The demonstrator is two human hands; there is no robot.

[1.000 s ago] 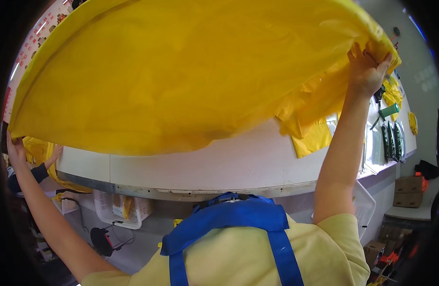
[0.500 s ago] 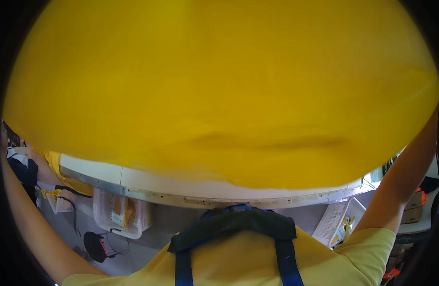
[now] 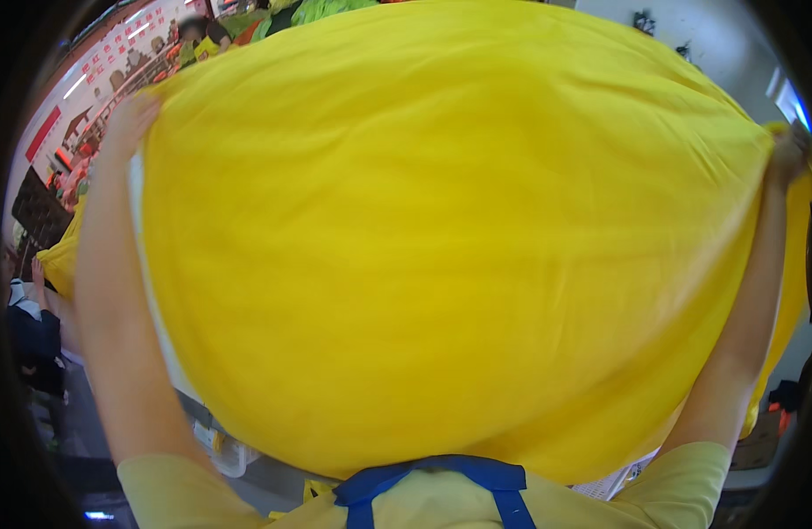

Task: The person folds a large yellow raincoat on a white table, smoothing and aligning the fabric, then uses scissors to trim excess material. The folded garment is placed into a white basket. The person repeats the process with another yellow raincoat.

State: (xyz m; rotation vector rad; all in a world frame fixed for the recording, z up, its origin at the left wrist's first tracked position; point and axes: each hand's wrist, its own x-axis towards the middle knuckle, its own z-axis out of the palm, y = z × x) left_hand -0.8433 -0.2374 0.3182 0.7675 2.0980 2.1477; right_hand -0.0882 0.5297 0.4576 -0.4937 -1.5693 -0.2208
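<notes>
A large sheet of yellow fabric (image 3: 423, 220) is spread wide between my arms and fills most of the view. My left hand (image 3: 138, 116) grips its far left edge, fingers closed on the cloth. At the far right, my right hand (image 3: 789, 153) is closed round a bunched part of the same fabric, and some of the cloth hangs down outside my right forearm. Soft creases run across the sheet toward my right hand. Its near edge droops in front of my chest and hides most of the table.
On the left, another person's hand (image 3: 39, 273) holds a piece of yellow cloth (image 3: 60, 257). A white plastic basket (image 3: 233, 457) stands low at the left, and a second white basket (image 3: 604, 483) shows under the fabric at the right. A person (image 3: 203, 42) is far off at the upper left.
The fabric's near edge has dropped toward my chest and now covers the table edge. Both hands have come into view, and the room beyond shows above the sheet.
</notes>
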